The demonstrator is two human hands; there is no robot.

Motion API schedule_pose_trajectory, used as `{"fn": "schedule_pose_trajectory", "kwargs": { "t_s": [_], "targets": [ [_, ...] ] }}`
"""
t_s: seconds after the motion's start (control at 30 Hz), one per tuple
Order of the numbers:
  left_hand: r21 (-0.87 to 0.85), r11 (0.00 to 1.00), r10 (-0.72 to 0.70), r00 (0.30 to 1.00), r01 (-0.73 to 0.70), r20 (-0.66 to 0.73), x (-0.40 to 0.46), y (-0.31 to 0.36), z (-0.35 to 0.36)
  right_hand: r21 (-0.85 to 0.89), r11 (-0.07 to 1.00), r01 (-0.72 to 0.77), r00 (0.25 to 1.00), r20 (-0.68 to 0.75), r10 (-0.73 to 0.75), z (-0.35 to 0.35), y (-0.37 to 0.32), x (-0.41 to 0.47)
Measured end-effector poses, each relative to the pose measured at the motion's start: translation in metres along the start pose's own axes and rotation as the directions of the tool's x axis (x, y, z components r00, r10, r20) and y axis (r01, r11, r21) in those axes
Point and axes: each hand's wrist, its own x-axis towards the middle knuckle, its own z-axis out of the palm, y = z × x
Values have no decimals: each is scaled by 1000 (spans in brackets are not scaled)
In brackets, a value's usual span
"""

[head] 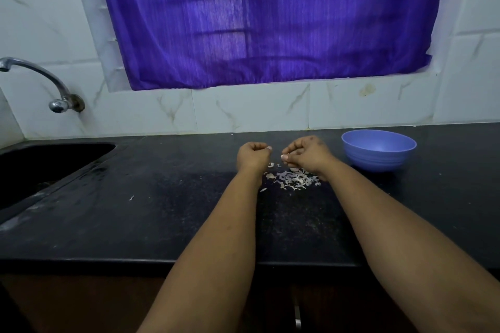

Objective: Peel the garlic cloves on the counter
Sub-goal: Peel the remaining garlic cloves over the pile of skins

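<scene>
Purple curtain (270,19) hangs over the window, filling most of the upper view, set in a white marble-veined tile wall (243,111). Below it a black stone counter (135,211) runs the full width, dusted with pale specks. Dark sink (40,167) sunk into the counter at far left, with a chrome tap (40,81) curving out from the wall above it. Blue bowl (378,150) stands on the counter near the back wall, just right of the right hand; contents not visible. Both forearms reach in from the near edge. Left hand (253,157) curled into a loose fist, thumb tip against the fingers; whether it holds anything cannot be told. Right hand (305,154) curled, fingertips pinching a small pale garlic clove (287,155), only partly visible. Hands near each other, not touching. Garlic skins (293,180) lie scattered in a small heap on the counter directly below the hands; a few stray flakes lie farther left.
</scene>
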Motion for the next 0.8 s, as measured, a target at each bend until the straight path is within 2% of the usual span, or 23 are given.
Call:
{"fn": "schedule_pose_trajectory", "kwargs": {
  "t_s": [0.1, 0.17, 0.23, 0.33, 0.47, 0.53, 0.57, 0.6, 0.63, 0.73, 0.8],
  "targets": [
    [30, 1000, 12, 998, -11, -60, 1, 1, -3, -174, 984, 43, 997, -59, -54, 2, 3, 4],
    [45, 999, 12, 996, -8, -87, 1, 2, -4, -373, 921, 112, 989, -44, -138, 4, 3, 5],
    [54, 999, 9, 993, -3, -115, 3, 1, -4, -491, 859, 143, 986, 0, -164, 9, 3, 7],
    [49, 999, 3, 989, 5, -149, 5, 2, -7, -526, 840, 132, 987, -11, -163, 17, -2, 15],
    [29, 999, -9, 983, 15, -182, 6, 3, -10, -608, 784, 126, 929, -205, -308, 26, -15, 22],
    [35, 999, -4, 982, 11, -186, 7, 3, -9, -769, 635, 78, 949, -137, -283, 34, -15, 21],
    [41, 999, -1, 983, 8, -183, 7, 3, -9, -852, 522, 45, 976, -75, -206, 40, -15, 19],
    [50, 999, 2, 984, 7, -178, 6, 2, -9, -891, 454, 19, 988, -53, -145, 43, -16, 18],
    [60, 998, 5, 985, 6, -175, 6, 2, -9, -899, 438, 3, 990, -59, -129, 44, -18, 19],
    [69, 998, 21, 984, -8, -177, 8, 1, -8, -810, 586, 4, 942, -194, -275, 41, -24, 24],
    [56, 998, 23, 982, -12, -185, 8, 2, -9, -855, 519, -7, 974, -124, -192, 43, -25, 22]
  ]
}}
